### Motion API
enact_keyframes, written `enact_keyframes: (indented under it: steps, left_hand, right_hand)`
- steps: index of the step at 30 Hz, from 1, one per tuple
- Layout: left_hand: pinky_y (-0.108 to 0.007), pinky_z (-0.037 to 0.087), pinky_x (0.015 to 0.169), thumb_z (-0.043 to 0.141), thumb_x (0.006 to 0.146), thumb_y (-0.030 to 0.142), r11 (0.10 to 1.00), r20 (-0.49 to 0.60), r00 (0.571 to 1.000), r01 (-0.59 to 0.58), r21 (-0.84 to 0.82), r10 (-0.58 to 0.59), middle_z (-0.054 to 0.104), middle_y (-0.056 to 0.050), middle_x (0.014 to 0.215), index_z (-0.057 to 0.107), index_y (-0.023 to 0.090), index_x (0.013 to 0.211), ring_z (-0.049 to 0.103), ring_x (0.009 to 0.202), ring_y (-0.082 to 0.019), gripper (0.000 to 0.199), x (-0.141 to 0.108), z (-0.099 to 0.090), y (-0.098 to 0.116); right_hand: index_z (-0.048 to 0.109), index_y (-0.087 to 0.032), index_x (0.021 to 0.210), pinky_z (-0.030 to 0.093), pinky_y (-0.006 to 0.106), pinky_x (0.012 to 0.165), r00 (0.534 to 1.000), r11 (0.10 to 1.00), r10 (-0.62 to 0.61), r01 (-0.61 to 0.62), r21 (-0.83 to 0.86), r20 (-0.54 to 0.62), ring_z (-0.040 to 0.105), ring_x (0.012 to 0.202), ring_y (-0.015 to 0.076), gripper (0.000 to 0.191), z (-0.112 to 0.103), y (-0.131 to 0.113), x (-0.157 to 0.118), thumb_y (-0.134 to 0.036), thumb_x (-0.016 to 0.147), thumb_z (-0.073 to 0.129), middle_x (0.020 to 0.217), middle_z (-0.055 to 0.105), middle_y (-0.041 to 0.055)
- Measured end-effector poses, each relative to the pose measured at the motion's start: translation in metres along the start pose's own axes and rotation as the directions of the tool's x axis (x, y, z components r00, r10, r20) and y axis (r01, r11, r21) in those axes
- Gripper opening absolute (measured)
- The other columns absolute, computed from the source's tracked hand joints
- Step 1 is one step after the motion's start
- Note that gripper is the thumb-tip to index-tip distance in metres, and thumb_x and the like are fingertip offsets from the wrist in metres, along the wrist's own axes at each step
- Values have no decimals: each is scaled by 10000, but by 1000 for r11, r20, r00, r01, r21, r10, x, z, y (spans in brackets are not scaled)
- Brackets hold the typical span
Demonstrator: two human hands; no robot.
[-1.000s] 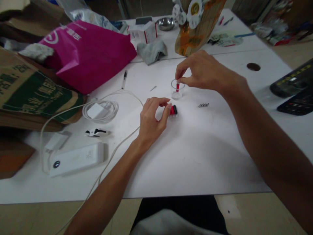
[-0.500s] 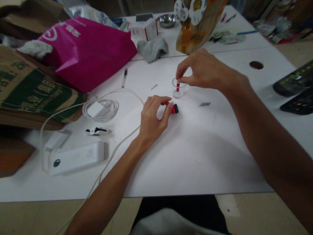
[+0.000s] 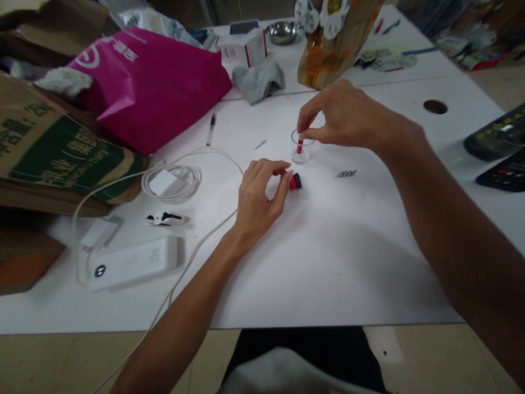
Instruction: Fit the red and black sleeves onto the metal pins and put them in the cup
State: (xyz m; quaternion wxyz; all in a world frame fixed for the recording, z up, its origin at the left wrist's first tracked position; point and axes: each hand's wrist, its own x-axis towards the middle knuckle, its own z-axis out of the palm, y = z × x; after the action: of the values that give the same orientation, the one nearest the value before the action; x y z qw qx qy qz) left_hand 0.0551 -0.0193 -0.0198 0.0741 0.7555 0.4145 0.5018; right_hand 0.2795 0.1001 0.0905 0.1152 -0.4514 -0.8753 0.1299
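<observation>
My right hand (image 3: 342, 117) pinches a small red cylinder (image 3: 300, 145) between thumb and fingers. The cylinder's lower part is inside a clear cup (image 3: 296, 158); whether it touches the bottom I cannot tell. Left of and nearer than the cup, my left hand (image 3: 262, 191) rests with curved fingers, thumb and forefinger tips close together. Those tips are at a short row of small red and black pieces (image 3: 298, 181) with thin metallic ends, partly hidden by the thumb. What lies between the left fingertips is hidden. Several small dark rings or coils (image 3: 346, 174) lie to the right.
A pen (image 3: 211, 129) and a small pin-like piece (image 3: 261, 144) lie behind my left hand. On the left are a coiled white cable (image 3: 192, 189), white-and-black clippers (image 3: 165, 219), a power bank (image 3: 131, 264) and a pink bag (image 3: 159, 87). A grey cloth (image 3: 258, 81) lies farther back.
The whole view has shifted slightly, with things appearing a little farther right. Both hands keep almost the same pose, and the red cylinder is still in the cup.
</observation>
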Motion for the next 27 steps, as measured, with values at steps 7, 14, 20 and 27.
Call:
enact_keyframes:
  steps: [7, 14, 20, 27]
  left_hand:
    - [-417, 586, 945, 679, 1181, 325, 1000, 12, 1000, 19, 20, -19, 808, -67, 1051, 753, 229, 1225, 744, 1013, -233, 129, 0, 0, 0]
    - [-406, 581, 951, 700, 1168, 283, 1000, 0, 1000, -11, 13, 11, 807, -61, 1045, 756, 221, 1215, 740, 1003, -226, 97, 0, 0, -1]
    - [-421, 583, 956, 669, 1185, 331, 999, 27, 999, 27, 24, -27, 809, -74, 1062, 749, 225, 1226, 742, 1029, -237, 140, 0, -1, 0]
    - [-428, 586, 969, 663, 1188, 337, 1000, 21, 1000, 16, 25, -17, 808, -75, 1056, 753, 227, 1224, 744, 1023, -240, 147, 0, -1, 0]
  right_hand:
    - [884, -544, 1313, 637, 500, 849, 999, 999, 32, -31, -25, 25, 830, 1178, 397, 365, -1, 2, 2, -566, 963, 781, 1046, 929, -30]
    - [915, -435, 1072, 607, 491, 876, 1000, 996, -30, 29, -88, -6, 832, 1139, 390, 182, -2, 0, 0, -405, 968, 768, 1081, 926, 11]
    - [849, -280, 1013, 534, 472, 898, 999, 988, -41, 44, -146, 21, 815, 1136, 381, 140, -5, -6, -2, -330, 993, 719, 1239, 908, 137]
    - [842, -282, 1012, 521, 449, 869, 999, 987, -32, 36, -154, 26, 808, 1104, 357, 148, -5, -7, -2, -339, 991, 707, 1213, 913, 127]
